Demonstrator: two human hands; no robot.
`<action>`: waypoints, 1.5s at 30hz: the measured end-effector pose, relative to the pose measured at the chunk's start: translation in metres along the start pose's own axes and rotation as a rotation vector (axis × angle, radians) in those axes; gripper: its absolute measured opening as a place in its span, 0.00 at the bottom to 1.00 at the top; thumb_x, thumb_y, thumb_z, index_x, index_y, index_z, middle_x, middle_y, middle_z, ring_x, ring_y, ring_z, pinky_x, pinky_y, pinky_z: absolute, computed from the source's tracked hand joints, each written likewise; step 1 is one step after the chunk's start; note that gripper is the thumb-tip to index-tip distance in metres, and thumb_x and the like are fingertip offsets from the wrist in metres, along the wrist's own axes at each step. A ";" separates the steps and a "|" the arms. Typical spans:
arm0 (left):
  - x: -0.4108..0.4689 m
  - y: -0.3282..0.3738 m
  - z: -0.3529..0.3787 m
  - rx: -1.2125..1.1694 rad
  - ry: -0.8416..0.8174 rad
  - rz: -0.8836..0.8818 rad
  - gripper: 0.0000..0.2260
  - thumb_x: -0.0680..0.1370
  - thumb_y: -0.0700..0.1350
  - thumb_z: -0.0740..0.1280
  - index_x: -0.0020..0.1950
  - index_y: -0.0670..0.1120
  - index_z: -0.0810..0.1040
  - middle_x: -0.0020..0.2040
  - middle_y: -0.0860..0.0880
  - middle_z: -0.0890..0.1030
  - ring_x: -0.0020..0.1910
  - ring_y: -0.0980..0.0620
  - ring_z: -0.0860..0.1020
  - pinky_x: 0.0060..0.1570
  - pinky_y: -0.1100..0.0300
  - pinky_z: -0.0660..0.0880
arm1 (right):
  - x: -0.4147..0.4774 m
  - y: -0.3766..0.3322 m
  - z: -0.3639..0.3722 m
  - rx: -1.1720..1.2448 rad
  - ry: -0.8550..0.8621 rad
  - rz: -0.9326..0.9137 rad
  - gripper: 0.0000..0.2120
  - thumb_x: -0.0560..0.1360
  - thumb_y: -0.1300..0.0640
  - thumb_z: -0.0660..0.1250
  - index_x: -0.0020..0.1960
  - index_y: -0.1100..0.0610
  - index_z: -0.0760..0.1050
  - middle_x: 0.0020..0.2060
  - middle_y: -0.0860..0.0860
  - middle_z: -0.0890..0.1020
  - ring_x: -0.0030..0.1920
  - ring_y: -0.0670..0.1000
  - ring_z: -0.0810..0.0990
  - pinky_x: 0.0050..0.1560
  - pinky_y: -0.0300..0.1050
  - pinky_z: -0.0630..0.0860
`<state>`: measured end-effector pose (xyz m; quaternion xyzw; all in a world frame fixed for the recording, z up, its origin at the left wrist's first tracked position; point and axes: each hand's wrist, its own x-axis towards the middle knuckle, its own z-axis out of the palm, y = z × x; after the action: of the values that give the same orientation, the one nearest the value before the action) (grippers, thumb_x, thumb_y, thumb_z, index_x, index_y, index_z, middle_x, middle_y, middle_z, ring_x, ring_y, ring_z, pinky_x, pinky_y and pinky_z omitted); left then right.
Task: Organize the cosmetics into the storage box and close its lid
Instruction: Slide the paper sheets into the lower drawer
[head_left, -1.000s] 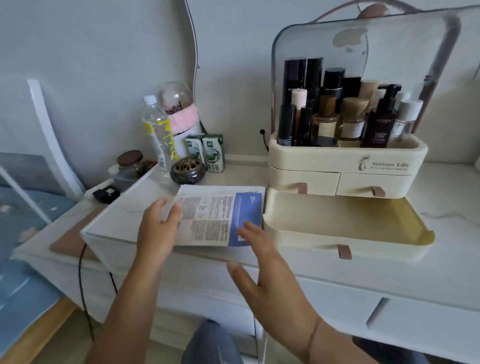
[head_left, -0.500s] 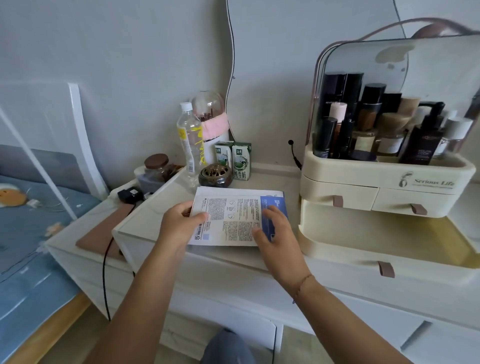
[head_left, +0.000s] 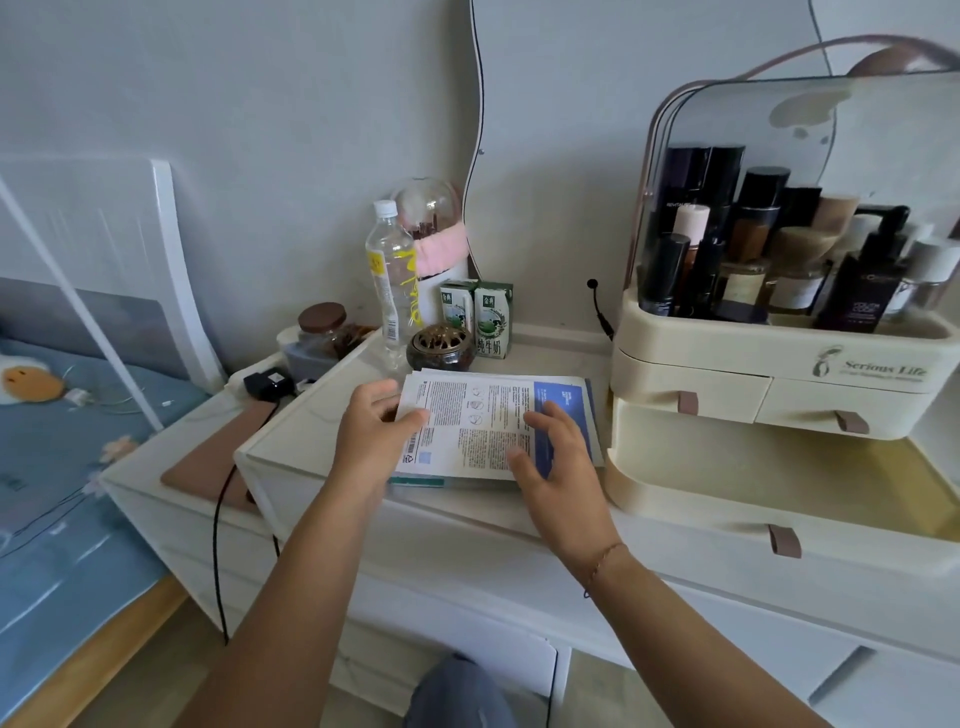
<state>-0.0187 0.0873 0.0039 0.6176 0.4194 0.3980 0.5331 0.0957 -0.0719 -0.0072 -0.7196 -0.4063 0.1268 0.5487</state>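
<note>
Your left hand (head_left: 371, 434) pinches the sachet stack (head_left: 478, 415), right hand (head_left: 558, 462) splayed on top: square the edges, lift level.

I have both bare arms stretched forward. My left hand (head_left: 371, 434) pinches the left edge of the packets (head_left: 467, 415), thumb on top, fingers curled. My right hand (head_left: 561, 467) lies on them, fingers spread, thumb out to the left. A thin bracelet (head_left: 602, 561) circles that wrist.
</note>
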 end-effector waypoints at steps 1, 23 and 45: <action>0.002 0.003 -0.001 -0.007 0.005 -0.044 0.24 0.73 0.37 0.71 0.66 0.45 0.69 0.54 0.50 0.81 0.44 0.56 0.81 0.37 0.61 0.76 | 0.000 0.000 0.000 -0.001 -0.003 -0.003 0.21 0.77 0.56 0.63 0.69 0.55 0.67 0.73 0.46 0.61 0.73 0.43 0.58 0.72 0.37 0.55; 0.012 0.023 0.012 0.151 -0.182 -0.177 0.15 0.69 0.45 0.77 0.52 0.41 0.82 0.47 0.45 0.84 0.45 0.48 0.82 0.40 0.60 0.76 | 0.006 0.002 -0.007 0.062 -0.025 0.024 0.18 0.76 0.57 0.65 0.64 0.55 0.70 0.70 0.46 0.65 0.70 0.45 0.63 0.71 0.43 0.61; -0.024 0.002 -0.034 -0.354 -0.298 0.137 0.15 0.68 0.42 0.74 0.55 0.49 0.82 0.55 0.45 0.84 0.53 0.45 0.82 0.43 0.53 0.80 | -0.010 -0.024 -0.030 0.137 0.053 -0.223 0.44 0.69 0.56 0.73 0.75 0.48 0.49 0.73 0.40 0.56 0.74 0.39 0.54 0.74 0.45 0.57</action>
<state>-0.0579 0.0757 0.0090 0.5936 0.2168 0.4052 0.6607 0.0975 -0.0986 0.0226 -0.6339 -0.4594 0.0733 0.6179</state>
